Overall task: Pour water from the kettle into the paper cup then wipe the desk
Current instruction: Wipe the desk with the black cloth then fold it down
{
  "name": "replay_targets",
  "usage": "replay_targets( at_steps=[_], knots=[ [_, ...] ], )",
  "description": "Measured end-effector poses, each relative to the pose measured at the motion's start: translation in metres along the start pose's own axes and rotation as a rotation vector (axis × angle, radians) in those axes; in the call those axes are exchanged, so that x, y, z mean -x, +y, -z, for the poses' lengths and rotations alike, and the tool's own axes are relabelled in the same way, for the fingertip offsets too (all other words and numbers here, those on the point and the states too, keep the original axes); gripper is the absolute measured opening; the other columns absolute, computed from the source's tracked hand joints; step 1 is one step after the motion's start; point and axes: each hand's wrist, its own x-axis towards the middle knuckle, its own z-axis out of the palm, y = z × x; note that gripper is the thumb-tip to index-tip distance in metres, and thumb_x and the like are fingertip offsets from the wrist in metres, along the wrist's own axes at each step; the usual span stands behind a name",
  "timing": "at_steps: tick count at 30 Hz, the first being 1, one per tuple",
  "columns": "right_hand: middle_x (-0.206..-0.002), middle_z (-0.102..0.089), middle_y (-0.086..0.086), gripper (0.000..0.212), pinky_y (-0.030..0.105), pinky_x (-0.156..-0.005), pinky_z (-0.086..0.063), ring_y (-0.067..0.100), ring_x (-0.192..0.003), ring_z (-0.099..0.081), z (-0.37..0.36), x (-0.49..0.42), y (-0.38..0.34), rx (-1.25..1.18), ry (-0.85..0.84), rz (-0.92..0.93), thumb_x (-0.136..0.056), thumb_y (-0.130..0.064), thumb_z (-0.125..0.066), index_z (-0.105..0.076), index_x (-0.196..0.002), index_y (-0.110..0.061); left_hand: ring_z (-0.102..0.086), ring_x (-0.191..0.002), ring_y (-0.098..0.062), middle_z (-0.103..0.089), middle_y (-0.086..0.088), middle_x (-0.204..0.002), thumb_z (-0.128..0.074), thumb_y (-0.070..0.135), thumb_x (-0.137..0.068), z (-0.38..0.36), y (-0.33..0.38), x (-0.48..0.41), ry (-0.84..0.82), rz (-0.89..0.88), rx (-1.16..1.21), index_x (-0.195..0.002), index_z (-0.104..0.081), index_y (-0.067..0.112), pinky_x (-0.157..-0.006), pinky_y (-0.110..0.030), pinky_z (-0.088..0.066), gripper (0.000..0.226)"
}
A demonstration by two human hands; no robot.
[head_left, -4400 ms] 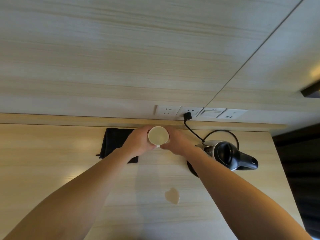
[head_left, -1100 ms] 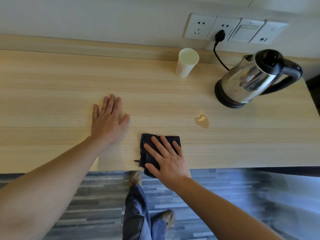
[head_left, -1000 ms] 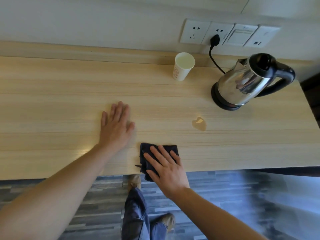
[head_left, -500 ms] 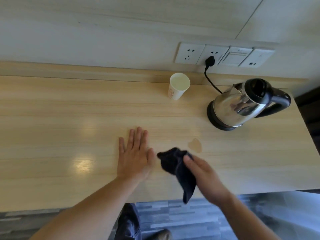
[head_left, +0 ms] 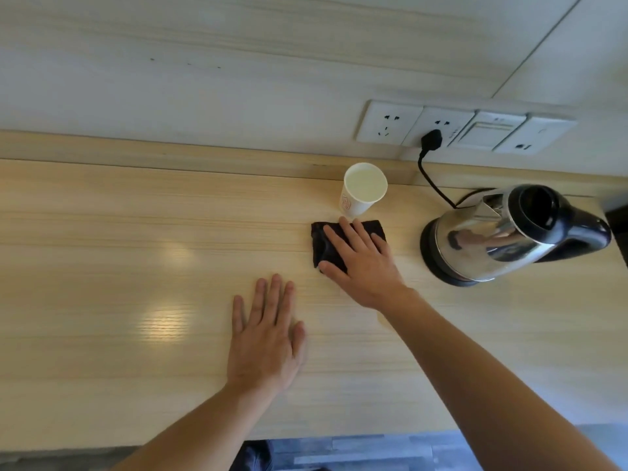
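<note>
A white paper cup [head_left: 363, 195] holding pale liquid stands at the back of the light wooden desk [head_left: 102, 283]. To its right a steel kettle [head_left: 492, 239] with a black handle sits on its black base. A dark cloth [head_left: 321, 239] lies flat on the desk just in front of the cup. My right hand [head_left: 363, 263] presses down on the cloth with fingers spread, covering most of it. My left hand [head_left: 265, 338] rests palm-down on the bare desk, nearer to me and left of the cloth. My right forearm hides the desk behind the wrist.
A row of wall sockets [head_left: 387, 122] sits above the desk's back ledge, with the kettle's black plug [head_left: 431, 139] in one and its cord running down to the base. The desk's front edge lies below my arms, with grey floor beyond.
My right hand lifted the cloth from the front edge and carried it forward, and now presses it flat near the cup. The small puddle is no longer in sight. My left hand stays flat.
</note>
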Motion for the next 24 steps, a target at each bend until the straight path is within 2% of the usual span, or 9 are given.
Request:
replay_targets(
  at_steps=[3,8,13,17,24],
  knots=[
    [-0.175,0.006,-0.007,0.069,0.047,-0.128,0.002,0.013,-0.159,0.018,-0.004,-0.004,0.002,-0.018,0.045,0.011,-0.1,-0.074,-0.023,-0.006,-0.162,-0.05,0.017,-0.162,-0.026,0.015,-0.003,-0.175,-0.012,0.055,-0.107,-0.001,0.0,-0.001,-0.001,0.005,-0.003,-0.166,0.005,0.025,-0.131,-0.059,-0.001,0.068],
    [-0.174,0.013,-0.009,0.067,0.051,-0.128,0.005,0.014,-0.157,0.023,-0.013,-0.006,0.007,-0.013,0.056,0.016,-0.098,-0.077,-0.023,-0.002,-0.159,-0.058,0.023,-0.16,-0.025,0.022,-0.001,-0.174,-0.007,0.055,-0.106,0.002,0.001,-0.001,-0.01,0.007,-0.019,-0.165,0.013,0.027,-0.131,-0.058,0.004,0.069],
    [-0.173,0.02,-0.009,0.071,0.051,-0.128,0.006,0.016,-0.157,0.024,-0.021,0.008,0.002,-0.012,0.049,-0.005,-0.096,-0.079,-0.023,0.003,-0.159,-0.058,0.026,-0.159,-0.024,0.026,0.0,-0.173,-0.004,0.056,-0.106,0.004,0.003,0.0,-0.015,0.019,-0.036,-0.164,0.018,0.027,-0.131,-0.057,0.003,0.069],
    [-0.172,0.021,-0.009,0.072,0.05,-0.128,0.007,0.015,-0.156,0.026,-0.03,0.03,-0.001,-0.012,0.049,-0.016,-0.095,-0.081,-0.021,0.004,-0.159,-0.056,0.021,-0.161,-0.024,0.021,0.0,-0.174,-0.003,0.056,-0.105,0.005,0.004,0.001,0.011,0.019,-0.027,-0.165,0.014,0.027,-0.132,-0.058,0.0,0.068],
    [-0.172,0.019,-0.012,0.065,0.046,-0.128,0.008,0.013,-0.156,0.025,-0.05,0.074,-0.006,-0.031,0.064,-0.038,-0.099,-0.075,-0.015,0.002,-0.159,-0.057,0.022,-0.16,-0.022,0.023,0.001,-0.174,-0.002,0.056,-0.105,0.003,0.005,0.0,0.025,0.032,-0.056,-0.164,0.015,0.028,-0.132,-0.058,-0.001,0.068]
  ],
)
